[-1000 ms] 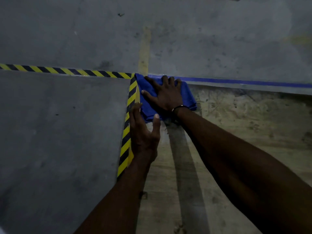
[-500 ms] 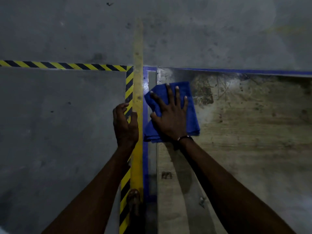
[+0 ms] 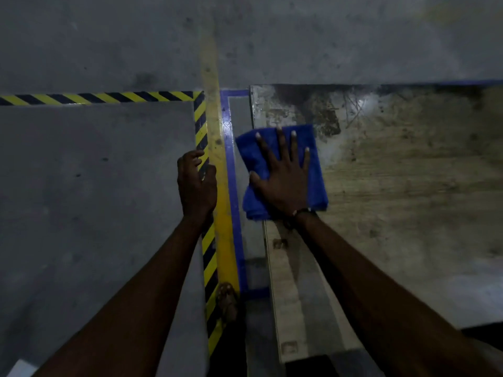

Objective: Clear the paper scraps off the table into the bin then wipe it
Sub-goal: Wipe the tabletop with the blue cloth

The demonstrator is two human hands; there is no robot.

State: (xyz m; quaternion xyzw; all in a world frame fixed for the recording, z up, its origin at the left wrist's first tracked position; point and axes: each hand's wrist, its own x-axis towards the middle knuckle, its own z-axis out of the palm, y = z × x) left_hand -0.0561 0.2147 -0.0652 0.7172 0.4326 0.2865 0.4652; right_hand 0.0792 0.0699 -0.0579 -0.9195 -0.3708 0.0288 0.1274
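Your right hand (image 3: 283, 180) lies flat on the blue cloth (image 3: 283, 170), fingers straight and spread, palm pressing the cloth down rather than gripping it. The cloth is folded into a rough rectangle with its long side running away from you, and it sits at the far left corner of the worktop (image 3: 408, 186), its left edge hanging just past the worktop's left rim. That is the relation to mind: the stained, unwiped surface stretches to the right of the cloth and back toward you, while to the left there is only the rim and the floor (image 3: 95, 186) below.

So the next stroke, as I judge it, should carry the cloth rightward or draw it toward your body, not further left, where it would slide off the edge. Your right hand is the one already on the cloth and nearest the dirty area; keep it working.

Your left hand (image 3: 196, 186) hangs off the worktop, over the yellow-and-black striped tape (image 3: 201, 123) on the floor, fingers loosely curled and holding nothing. It is well apart from the cloth, with the yellow line (image 3: 220, 186) and the blue tape (image 3: 234, 213) showing between them.

No paper scraps show on the part of the worktop in view, and no bin is visible, so you appear to be in the wiping stage.
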